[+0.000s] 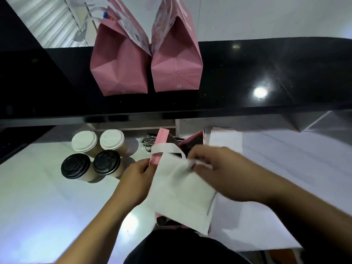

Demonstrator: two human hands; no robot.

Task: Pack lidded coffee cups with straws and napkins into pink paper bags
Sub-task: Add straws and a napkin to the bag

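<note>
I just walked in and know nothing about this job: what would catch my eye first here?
Two pink paper bags stand side by side on the black counter at the back. In front, both hands, the left hand and the right hand, hold a pink bag open. Four lidded cups, two white-lidded, two black-lidded, wait to its left.

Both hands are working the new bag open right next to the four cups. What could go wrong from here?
1. The left hand holds the bag edge close to the black-lidded cups; a swing of the bag might knock one over.
2. The right hand pinches the white handle; a hard tug could tear the paper.
</note>
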